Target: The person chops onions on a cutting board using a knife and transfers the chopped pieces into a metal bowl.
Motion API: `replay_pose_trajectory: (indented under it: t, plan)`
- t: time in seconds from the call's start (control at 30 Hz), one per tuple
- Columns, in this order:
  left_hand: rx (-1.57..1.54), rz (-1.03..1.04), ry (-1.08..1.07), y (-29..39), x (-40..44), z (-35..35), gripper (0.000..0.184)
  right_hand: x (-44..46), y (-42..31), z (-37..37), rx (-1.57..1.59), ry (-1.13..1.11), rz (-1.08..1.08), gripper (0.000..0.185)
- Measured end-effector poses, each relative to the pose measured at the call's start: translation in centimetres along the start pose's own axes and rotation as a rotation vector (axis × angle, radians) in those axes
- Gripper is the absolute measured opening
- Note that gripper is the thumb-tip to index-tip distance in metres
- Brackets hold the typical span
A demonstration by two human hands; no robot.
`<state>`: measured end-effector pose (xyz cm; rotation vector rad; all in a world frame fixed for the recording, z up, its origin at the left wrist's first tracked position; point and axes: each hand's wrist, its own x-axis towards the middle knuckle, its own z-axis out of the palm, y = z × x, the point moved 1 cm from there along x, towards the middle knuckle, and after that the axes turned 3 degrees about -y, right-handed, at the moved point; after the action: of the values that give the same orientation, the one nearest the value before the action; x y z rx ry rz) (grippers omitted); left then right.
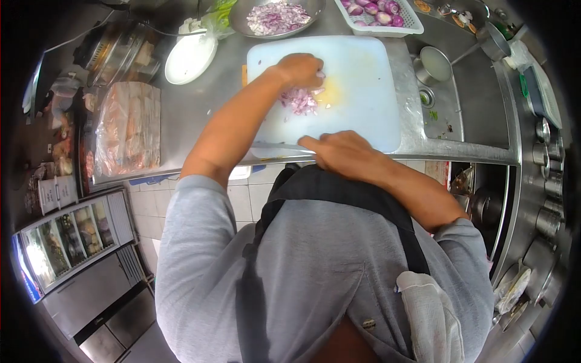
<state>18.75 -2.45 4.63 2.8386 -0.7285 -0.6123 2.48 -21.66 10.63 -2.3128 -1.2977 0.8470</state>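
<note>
On the white cutting board [363,91] lies a small heap of chopped red onion [299,101], with a yellowish wet stain beside it. My left hand [301,69] is above the heap, its fingers curled closed, and bits of onion show at the fingertips. Near the board's front edge my right hand [342,152] grips a knife [275,145]. The blade points left along that edge, and the handle is hidden in my fist.
Behind the board stand a metal bowl [238,23] of chopped onion and a white basket [411,30] of peeled red onions. A white plate [190,59] and a plastic-wrapped pack [130,130] lie left. The sink [478,115] holds a pot [433,65] on the right.
</note>
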Motion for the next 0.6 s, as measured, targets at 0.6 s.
replay_pose_trajectory:
  t: [0.6]
  plan:
    - [-1.313, -0.169, 0.814, -1.0, -14.9, 6.8, 0.051, -0.5, 4.7, -2.6, 0.012, 0.347, 0.313, 0.022]
